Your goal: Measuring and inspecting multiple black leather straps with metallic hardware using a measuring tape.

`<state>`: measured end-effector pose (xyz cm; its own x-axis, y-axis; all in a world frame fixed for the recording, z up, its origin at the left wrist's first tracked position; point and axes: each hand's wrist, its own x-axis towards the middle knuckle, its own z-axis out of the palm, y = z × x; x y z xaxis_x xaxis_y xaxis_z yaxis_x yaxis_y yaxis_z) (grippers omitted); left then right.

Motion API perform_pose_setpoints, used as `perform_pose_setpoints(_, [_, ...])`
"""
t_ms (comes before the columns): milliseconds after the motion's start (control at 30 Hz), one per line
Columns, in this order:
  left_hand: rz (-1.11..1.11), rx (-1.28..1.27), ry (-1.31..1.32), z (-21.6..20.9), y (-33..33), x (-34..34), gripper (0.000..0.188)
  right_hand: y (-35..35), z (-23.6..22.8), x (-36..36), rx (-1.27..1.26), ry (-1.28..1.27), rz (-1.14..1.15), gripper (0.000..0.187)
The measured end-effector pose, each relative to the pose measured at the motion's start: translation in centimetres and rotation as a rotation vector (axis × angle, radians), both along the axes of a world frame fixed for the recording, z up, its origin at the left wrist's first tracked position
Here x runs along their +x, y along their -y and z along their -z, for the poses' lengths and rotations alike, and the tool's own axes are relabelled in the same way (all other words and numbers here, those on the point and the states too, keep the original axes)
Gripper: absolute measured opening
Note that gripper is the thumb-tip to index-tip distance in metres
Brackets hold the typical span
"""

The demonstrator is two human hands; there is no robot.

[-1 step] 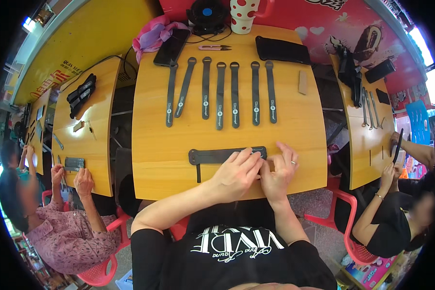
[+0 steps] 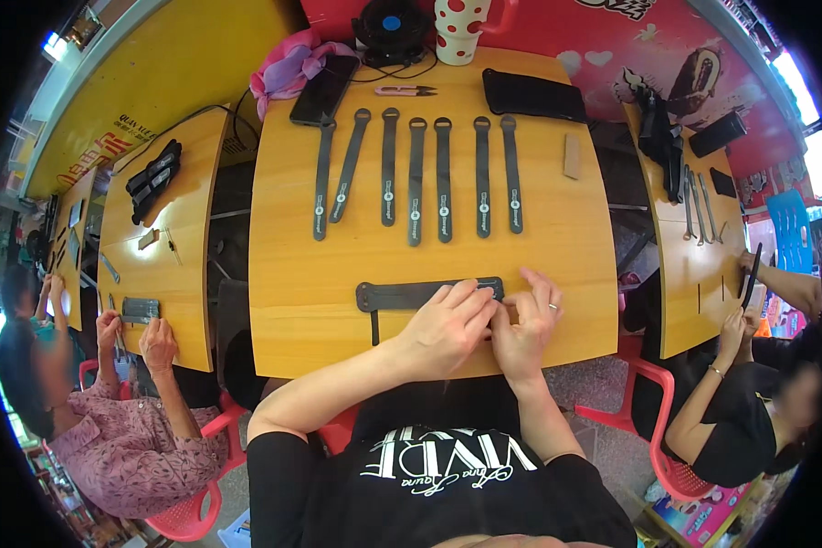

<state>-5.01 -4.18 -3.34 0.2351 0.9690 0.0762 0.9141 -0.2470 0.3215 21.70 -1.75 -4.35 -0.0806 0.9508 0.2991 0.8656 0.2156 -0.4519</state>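
Observation:
A flat dark grey piece, long and rounded with small holes at its left end, lies crosswise near the table's front edge. Over its right end my left hand is closed, fingertips pressed together on it. My right hand, with a ring on one finger, meets it there; its fingers are bent and the thumb is against that end. What lies between the two hands' fingertips is hidden. A thin black strip sticks out below the piece's left part. Beyond it lie several dark straps in an upright row, each with a holed round top.
At the back are a phone, a pink cloth, thread snips, a black fan, a spotted tumbler and a black pouch. A tan strip lies right. Co-workers sit at tables on both sides.

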Motion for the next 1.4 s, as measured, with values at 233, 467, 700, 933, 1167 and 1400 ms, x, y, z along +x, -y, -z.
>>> perform_pose_setpoints(233, [0.137, 0.11, 0.217, -0.8, -3.7, 5.2, 0.042, -1.0, -0.4, -2.7, -0.018, 0.065, 0.106, 0.023])
perform_pose_setpoints(467, [0.472, 0.124, 0.313, 0.0, -6.3, 6.8, 0.036, -1.3, -0.8, -4.4, 0.011, 0.003, 0.127, 0.014])
perform_pose_setpoints(700, [0.489, 0.138, 0.356, 0.8, -7.0, 6.4, 0.036, -1.4, -1.1, -4.9, 0.071, -0.04, 0.106, 0.009])
perform_pose_setpoints(933, [0.65, 0.422, 0.292, -1.2, -4.6, 7.2, 0.035, -0.4, -1.9, -4.3, 0.051, -0.029, 0.161, 0.011])
perform_pose_setpoints(1167, [0.677, 0.305, 0.291, -2.7, -2.2, 7.1, 0.034, 0.5, -2.1, -3.9, 0.043, -0.019, 0.217, 0.018])
perform_pose_setpoints(1400, [0.608, 0.231, 0.416, -2.0, -6.0, 5.8, 0.039, -0.6, -1.6, -4.5, 0.035, -0.088, 0.185, 0.015])
